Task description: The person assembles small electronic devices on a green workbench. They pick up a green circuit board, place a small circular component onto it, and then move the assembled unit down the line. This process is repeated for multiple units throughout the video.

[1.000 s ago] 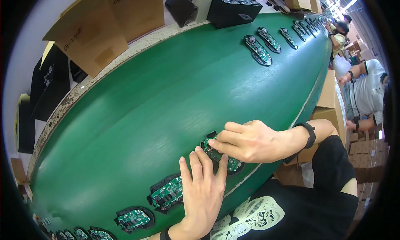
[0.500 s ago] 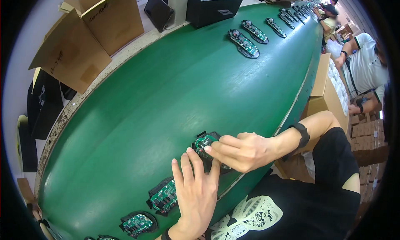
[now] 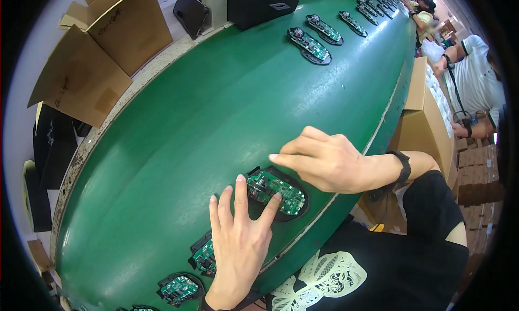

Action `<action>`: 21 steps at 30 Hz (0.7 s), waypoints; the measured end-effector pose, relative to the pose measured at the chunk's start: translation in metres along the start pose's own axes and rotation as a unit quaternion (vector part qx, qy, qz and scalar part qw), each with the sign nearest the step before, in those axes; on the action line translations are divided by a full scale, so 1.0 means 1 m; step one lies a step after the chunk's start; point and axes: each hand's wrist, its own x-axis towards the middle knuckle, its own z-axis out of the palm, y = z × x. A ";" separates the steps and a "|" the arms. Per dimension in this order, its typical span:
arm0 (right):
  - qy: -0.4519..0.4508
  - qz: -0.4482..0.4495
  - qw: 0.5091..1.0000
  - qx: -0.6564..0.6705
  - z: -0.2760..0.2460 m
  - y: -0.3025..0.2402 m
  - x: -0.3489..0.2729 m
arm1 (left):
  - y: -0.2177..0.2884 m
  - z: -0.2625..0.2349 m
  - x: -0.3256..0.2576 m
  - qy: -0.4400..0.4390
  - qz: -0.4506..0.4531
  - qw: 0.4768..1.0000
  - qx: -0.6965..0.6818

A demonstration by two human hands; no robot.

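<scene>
A black mouse base holding a green circuit board lies on the green conveyor belt near its front edge. My left hand rests flat on the belt, its fingers spread, one fingertip touching the board's near side. My right hand hovers just above and to the right of the board, fingers loosely curled with the index finger pointing left, holding nothing. A black band is on my right wrist. Two more such bases lie further left along the front edge.
Several more bases with boards run along the far end of the belt. A black bin and cardboard boxes stand beyond the belt. On the right are a cardboard box and another person in a white shirt.
My right hand has lifted off the board and pulled back to the right, leaving it uncovered. My left hand has slid along so a fingertip touches the board.
</scene>
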 end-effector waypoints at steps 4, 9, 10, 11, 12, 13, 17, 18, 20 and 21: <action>-0.023 0.048 0.997 0.063 -0.005 0.000 -0.016 | 0.009 -0.002 -0.007 -0.022 -0.026 0.998 0.046; -0.019 0.032 0.993 0.110 0.003 -0.007 -0.034 | 0.020 0.000 -0.015 -0.021 -0.036 0.993 0.111; -0.013 0.019 0.995 0.098 0.006 -0.009 -0.036 | 0.021 0.001 -0.016 -0.020 -0.038 0.992 0.116; 0.000 0.008 0.996 0.086 0.010 -0.012 -0.039 | 0.022 0.002 -0.017 -0.022 -0.037 0.992 0.121; 0.013 -0.003 0.997 0.074 0.016 -0.014 -0.041 | 0.022 0.003 -0.017 -0.023 -0.037 0.991 0.127; 0.027 -0.015 0.998 0.061 0.021 -0.017 -0.043 | 0.022 0.003 -0.018 -0.024 -0.036 0.990 0.132; 0.048 -0.034 0.998 0.015 0.029 -0.019 -0.046 | 0.022 0.006 -0.017 -0.026 -0.035 0.991 0.126; 0.050 -0.033 0.998 0.007 0.030 -0.020 -0.046 | 0.022 0.006 -0.017 -0.026 -0.035 0.991 0.125; 0.053 -0.029 0.998 -0.009 0.030 -0.024 -0.046 | 0.023 0.005 -0.016 -0.022 -0.036 0.992 0.123; 0.056 -0.026 0.998 -0.014 0.029 -0.024 -0.046 | 0.025 0.004 -0.014 -0.019 -0.036 0.992 0.122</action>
